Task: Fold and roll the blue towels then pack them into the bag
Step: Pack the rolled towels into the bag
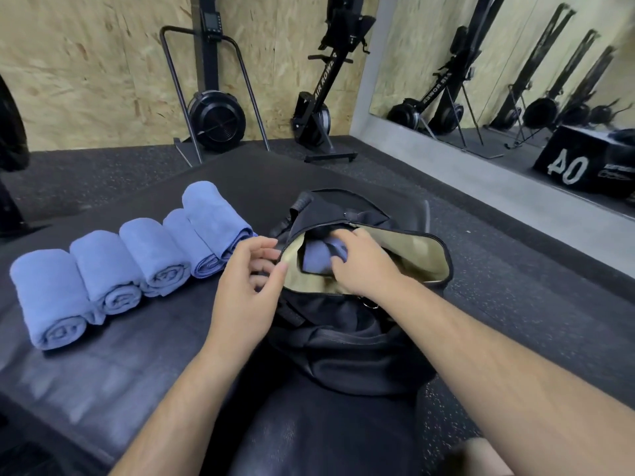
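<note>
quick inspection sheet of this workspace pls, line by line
surface: black mat
job's things: five rolled towels in a row left of the open bag; one towel inside it
clutter: nothing seen
grippers: left hand pinches the bag's rim; right hand grips the towel in the bag
cables: nothing seen
surroundings: rowers against a board wall; mirror at right

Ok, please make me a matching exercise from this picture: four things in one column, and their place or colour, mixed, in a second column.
Column one
1 right hand
2 left hand
3 rolled towels
4 bag lining

Column two
a tan
b in a row on the mat
c holding the blue towel inside the bag
d holding the bag's open edge

Pairs: 1-c, 2-d, 3-b, 4-a
</note>
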